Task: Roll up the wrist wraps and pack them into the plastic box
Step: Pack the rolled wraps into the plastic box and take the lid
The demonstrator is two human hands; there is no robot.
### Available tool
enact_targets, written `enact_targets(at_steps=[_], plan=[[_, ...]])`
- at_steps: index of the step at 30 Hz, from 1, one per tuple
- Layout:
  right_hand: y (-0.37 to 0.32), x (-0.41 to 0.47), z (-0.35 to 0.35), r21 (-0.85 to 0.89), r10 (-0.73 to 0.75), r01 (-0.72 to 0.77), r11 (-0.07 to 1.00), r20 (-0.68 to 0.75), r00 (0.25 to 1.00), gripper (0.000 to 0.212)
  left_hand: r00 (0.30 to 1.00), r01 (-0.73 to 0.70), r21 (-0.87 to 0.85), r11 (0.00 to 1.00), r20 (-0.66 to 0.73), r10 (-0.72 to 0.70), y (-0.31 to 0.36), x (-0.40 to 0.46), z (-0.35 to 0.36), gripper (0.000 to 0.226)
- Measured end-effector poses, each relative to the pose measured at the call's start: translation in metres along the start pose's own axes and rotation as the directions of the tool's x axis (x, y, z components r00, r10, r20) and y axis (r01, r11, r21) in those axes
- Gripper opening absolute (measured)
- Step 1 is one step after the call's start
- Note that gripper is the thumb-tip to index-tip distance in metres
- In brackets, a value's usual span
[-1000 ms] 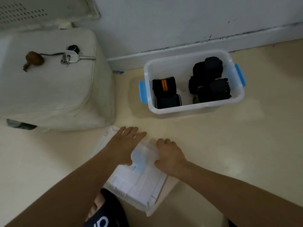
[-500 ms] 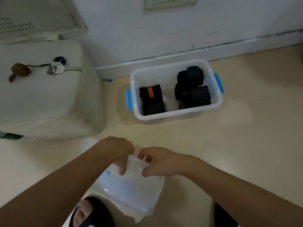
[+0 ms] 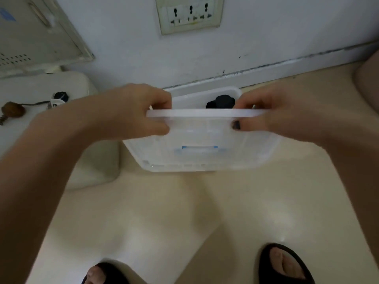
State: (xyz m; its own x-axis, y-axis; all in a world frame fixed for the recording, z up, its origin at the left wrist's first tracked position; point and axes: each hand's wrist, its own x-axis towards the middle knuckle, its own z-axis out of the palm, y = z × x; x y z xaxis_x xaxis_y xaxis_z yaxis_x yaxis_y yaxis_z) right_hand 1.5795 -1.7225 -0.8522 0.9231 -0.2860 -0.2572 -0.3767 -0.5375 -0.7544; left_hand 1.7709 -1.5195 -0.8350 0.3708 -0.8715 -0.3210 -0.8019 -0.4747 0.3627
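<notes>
A translucent white lid with a blue handle is held up in front of the plastic box, tilted toward me and covering most of it. My left hand grips the lid's far edge on the left, and my right hand grips the same edge on the right, thumb on the near face. Over the lid's edge one black rolled wrist wrap shows inside the box. The other wraps are hidden behind the lid.
A white cushioned case stands at the left with keys and a brown fob on it. A wall with a socket plate rises behind the box. My feet in black sandals stand on the cream floor.
Both hands lifted the lid off the floor and carried it forward and up to the box. The view tilted up toward the wall.
</notes>
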Motion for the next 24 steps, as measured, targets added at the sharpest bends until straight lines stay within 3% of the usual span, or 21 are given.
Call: enact_targets(at_steps=[4, 7, 9, 12, 14, 16, 18, 21, 24], plan=[[0.005, -0.007, -0.017, -0.039, -0.068, 0.063, 0.997, -0.152, 0.986, 0.002, 0.969, -0.101, -0.002, 0.995, -0.228, 0.098, 0.007, 0.002, -0.006, 0.012], [0.007, -0.008, -0.021, -0.079, -0.139, 0.12, 0.99, -0.307, 0.941, 0.006, 0.9, -0.207, 0.061, 0.976, -0.379, 0.214, 0.009, 0.007, -0.006, 0.014], [0.011, -0.002, -0.018, -0.195, -0.202, 0.128, 0.973, -0.434, 0.878, 0.007, 0.822, -0.231, 0.153, 0.961, -0.498, 0.277, 0.008, 0.013, 0.001, 0.012], [0.033, 0.017, -0.002, -0.454, -0.372, 0.1, 0.886, -0.563, 0.738, 0.014, 0.716, -0.141, 0.293, 0.946, -0.63, 0.302, 0.011, 0.027, 0.031, 0.017], [0.057, 0.03, 0.016, -0.492, -0.342, 0.037, 0.87, -0.547, 0.764, 0.03, 0.738, -0.043, 0.376, 0.926, -0.613, 0.283, 0.008, 0.038, 0.063, 0.029], [0.08, 0.036, 0.039, -0.481, -0.21, -0.035, 0.876, -0.445, 0.87, 0.045, 0.818, 0.013, 0.422, 0.907, -0.526, 0.233, -0.001, 0.048, 0.103, 0.035], [0.098, 0.035, 0.061, -0.441, -0.027, -0.121, 0.889, -0.314, 0.949, 0.053, 0.9, -0.028, 0.416, 0.909, -0.385, 0.204, -0.012, 0.051, 0.14, 0.031], [0.114, 0.029, 0.078, -0.334, 0.042, -0.13, 0.934, -0.258, 0.965, 0.059, 0.92, -0.083, 0.289, 0.954, -0.345, 0.184, -0.025, 0.046, 0.162, 0.017], [0.115, 0.029, 0.08, -0.297, -0.014, -0.114, 0.948, -0.395, 0.919, 0.049, 0.93, -0.13, 0.233, 0.964, -0.309, 0.2, -0.034, 0.043, 0.154, 0.026]])
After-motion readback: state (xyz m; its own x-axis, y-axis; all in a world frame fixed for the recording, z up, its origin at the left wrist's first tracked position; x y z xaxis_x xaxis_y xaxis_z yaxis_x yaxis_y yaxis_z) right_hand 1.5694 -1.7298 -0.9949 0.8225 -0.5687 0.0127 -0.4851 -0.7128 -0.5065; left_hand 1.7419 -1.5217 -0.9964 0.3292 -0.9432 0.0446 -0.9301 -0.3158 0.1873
